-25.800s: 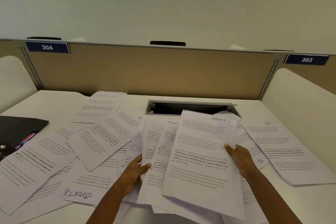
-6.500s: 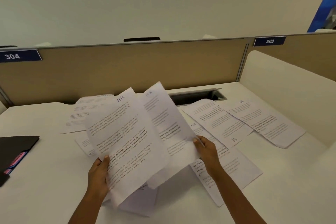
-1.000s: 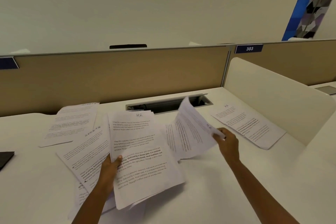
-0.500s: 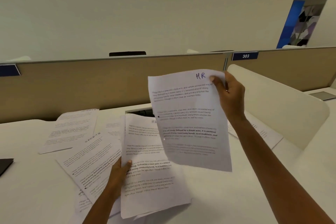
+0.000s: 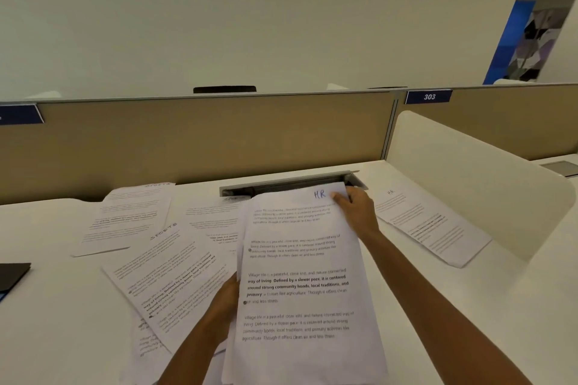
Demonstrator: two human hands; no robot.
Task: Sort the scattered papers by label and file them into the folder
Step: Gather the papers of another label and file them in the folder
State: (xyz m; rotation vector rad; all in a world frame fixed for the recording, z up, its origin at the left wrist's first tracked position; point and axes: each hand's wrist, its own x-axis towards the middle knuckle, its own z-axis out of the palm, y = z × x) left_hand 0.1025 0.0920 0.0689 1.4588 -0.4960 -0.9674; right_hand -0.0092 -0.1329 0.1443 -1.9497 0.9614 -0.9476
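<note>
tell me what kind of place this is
Most likely an open-plan office: a white desk walled by a tan fabric partition, a blue number plate reading 303, and a grey cable tray slot set into the desktop.

One head-worn camera looks forward and down from just above the worktop, close over the hands, facing the tan partition and the pale wall behind it.

Running off the left edge: dark folder, only a corner showing. Hiding behind the HR stack: most of the left hand (fingers unseen). Blurring beyond reading: far sheets' print.
</note>
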